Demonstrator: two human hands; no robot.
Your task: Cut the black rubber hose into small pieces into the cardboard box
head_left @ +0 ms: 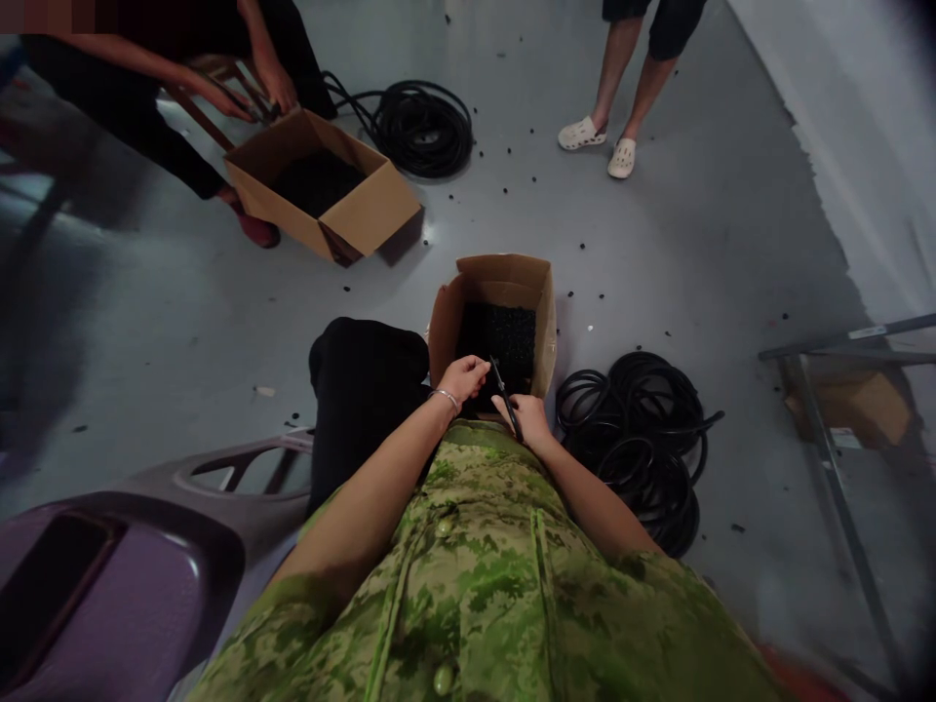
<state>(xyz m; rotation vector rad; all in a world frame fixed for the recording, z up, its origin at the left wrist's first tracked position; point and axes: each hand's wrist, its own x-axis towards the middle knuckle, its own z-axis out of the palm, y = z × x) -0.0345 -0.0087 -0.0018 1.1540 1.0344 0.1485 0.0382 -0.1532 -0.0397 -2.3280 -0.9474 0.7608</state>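
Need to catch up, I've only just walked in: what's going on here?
The person's right hand holds a dark-handled tool, apparently scissors or cutters, over an open cardboard box of small black pieces. The left hand pinches near the tool's tip; whether it holds anything is unclear. Coiled black tubing lies on the floor beside the box. Ahead, a co-worker's hands are at another box, and someone in white clogs stands nearby.

Shirt [483, 585] is showing mottled green-and-tan camouflage. Nearer box [504, 268] is showing plain brown, small pieces [516, 330] inside showing black. Nearer hose coil [635, 458] is showing solid black. Clogs [621, 159] are showing off-white; dim seat [153, 595], perhaps, purple.
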